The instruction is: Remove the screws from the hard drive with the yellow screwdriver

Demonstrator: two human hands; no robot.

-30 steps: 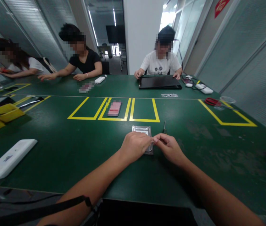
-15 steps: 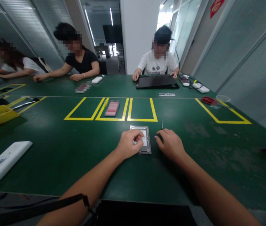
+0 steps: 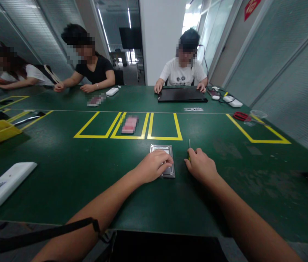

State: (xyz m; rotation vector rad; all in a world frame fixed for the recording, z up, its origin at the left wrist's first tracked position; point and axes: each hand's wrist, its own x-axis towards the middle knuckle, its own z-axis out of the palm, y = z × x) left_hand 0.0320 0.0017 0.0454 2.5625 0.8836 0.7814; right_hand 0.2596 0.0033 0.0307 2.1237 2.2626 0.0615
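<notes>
A silver hard drive [image 3: 172, 171] lies flat on the green table in front of me. My left hand [image 3: 156, 163] is over it, hiding much of its middle and left side. Those fingers are curled together with the thumb close to them; anything they pinch is too small or too hidden to make out. To the right of the drive, my right hand [image 3: 201, 163] rests low at the table, its fingers closed about a screwdriver [image 3: 189, 144]. The thin metal shaft points away from me, and a bit of yellow handle shows beside the fingers.
Yellow tape [image 3: 165, 138] marks several boxes beyond the drive, one with a blurred pink phone-like object [image 3: 129, 124]. A white device [image 3: 6, 187] lies left, near yellow bins [image 3: 2, 133]. Across the table, a person holds a black panel [image 3: 182, 94]; a red cable coil [image 3: 241, 116] sits right.
My left hand has shifted right across the drive, fingers drawn lower. My right hand has moved slightly right with the screwdriver. One co-worker's arm across the table has drawn back.
</notes>
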